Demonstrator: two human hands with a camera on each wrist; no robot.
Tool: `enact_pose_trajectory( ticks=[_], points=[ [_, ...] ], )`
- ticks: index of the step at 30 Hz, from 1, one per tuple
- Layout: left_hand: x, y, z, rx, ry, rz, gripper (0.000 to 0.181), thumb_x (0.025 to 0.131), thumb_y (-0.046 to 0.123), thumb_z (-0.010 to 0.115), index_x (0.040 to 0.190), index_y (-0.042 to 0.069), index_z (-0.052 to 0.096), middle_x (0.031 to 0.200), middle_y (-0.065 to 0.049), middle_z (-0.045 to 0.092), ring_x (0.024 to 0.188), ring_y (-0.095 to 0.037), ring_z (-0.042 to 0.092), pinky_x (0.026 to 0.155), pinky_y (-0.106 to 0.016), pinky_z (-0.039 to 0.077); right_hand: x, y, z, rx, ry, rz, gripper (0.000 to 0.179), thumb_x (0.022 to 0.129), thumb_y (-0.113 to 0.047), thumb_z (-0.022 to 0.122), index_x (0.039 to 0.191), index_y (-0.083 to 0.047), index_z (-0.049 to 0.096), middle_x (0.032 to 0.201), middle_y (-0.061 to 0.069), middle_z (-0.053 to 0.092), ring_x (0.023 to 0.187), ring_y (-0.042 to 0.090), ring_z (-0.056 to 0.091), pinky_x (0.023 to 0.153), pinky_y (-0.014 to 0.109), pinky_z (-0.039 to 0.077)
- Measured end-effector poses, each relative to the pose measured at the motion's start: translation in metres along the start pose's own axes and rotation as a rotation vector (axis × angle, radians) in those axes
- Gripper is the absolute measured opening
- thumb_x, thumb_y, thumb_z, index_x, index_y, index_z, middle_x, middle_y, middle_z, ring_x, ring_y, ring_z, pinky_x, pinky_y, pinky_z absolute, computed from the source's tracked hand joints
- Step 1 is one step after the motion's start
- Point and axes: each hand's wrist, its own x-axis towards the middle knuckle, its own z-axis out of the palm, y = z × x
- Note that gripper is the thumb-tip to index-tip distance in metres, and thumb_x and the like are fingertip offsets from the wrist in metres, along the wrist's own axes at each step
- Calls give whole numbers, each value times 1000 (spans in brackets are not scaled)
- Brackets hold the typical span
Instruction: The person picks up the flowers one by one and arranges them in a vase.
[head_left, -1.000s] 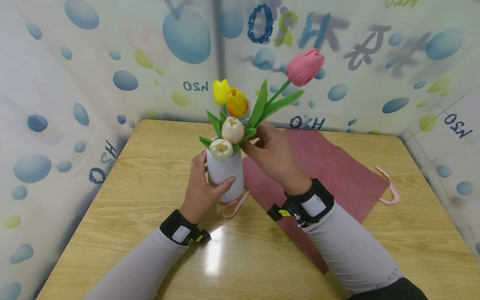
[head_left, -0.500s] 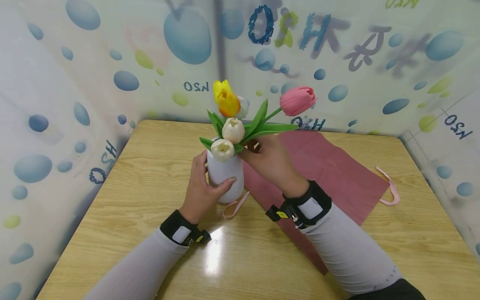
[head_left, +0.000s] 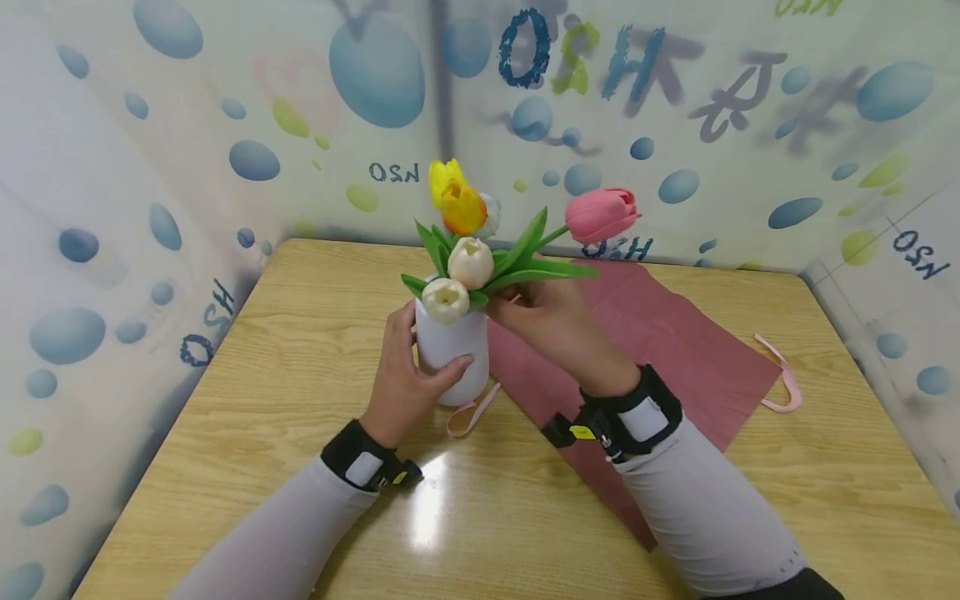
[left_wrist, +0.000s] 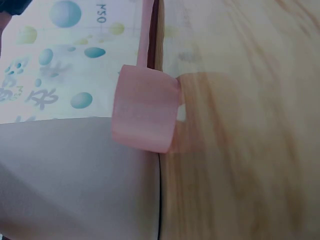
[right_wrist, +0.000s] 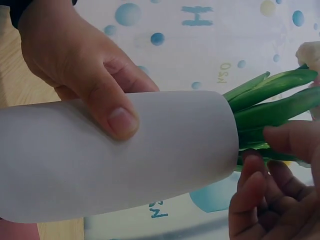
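Observation:
A white vase (head_left: pixel 456 354) stands upright on the table, with my left hand (head_left: pixel 405 362) wrapped round its side, the thumb across the front. In the right wrist view, that thumb presses on the vase wall (right_wrist: pixel 175 135). At the mouth, my right hand (head_left: pixel 551 321) pinches the stem of a pink tulip (head_left: pixel 600 215), which leans far to the right; leaves partly hide the grip. Also in the vase are a yellow tulip (head_left: pixel 446 177), an orange-yellow tulip (head_left: pixel 462 208), a whitish one (head_left: pixel 491 215) behind, and two cream tulips (head_left: pixel 471 262) in front.
A dusky pink sheet (head_left: pixel 675 358) lies on the wooden table (head_left: pixel 300 333) beneath my right arm. One pink ribbon (head_left: pixel 474 414) loops out by the vase's base; another ribbon (head_left: pixel 787 387) lies at the sheet's right corner. A printed cloth wall (head_left: pixel 300 50) surrounds the table.
The pink tulip has swung down from a steep slant to a low lean towards the right. My right hand has dropped slightly beside the vase mouth. The left hand keeps its hold.

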Motion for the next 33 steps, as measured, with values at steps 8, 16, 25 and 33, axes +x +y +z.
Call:
enact_pose_trajectory(
  ticks=[8, 16, 25, 33],
  points=[
    [0, 1, -1, 7, -4, -5, 99, 81, 22, 89, 161, 17, 29, 145, -16, 43, 130, -27, 44, 103, -56, 48, -1, -2, 0, -63, 49, -32, 29, 98, -10, 67, 126, -5, 64, 100, 9, 59, 87, 27, 55, 71, 31, 50],
    [0, 0, -1, 10, 3, 9, 98, 81, 21, 89, 160, 15, 30, 146, -16, 43, 130, -28, 44, 102, -56, 48, -4, 1, 5, -228, 2, 127, 27, 95, -23, 72, 120, -16, 66, 97, 5, 63, 89, 24, 58, 74, 36, 51],
    [1, 0, 1, 5, -5, -2, 98, 82, 22, 89, 160, 16, 29, 147, -15, 42, 131, -27, 44, 103, -56, 48, -11, 11, 5, -135, 77, -9, 27, 95, -10, 67, 122, -8, 67, 91, 8, 60, 78, 25, 53, 64, 28, 43],
    [0, -1, 0, 3, -5, -4, 99, 81, 21, 89, 160, 17, 29, 147, -15, 42, 131, -27, 44, 104, -57, 47, -11, 11, 9, -205, 104, 10, 24, 97, -13, 69, 120, -9, 70, 89, 8, 63, 80, 24, 57, 63, 29, 46]
  ],
)
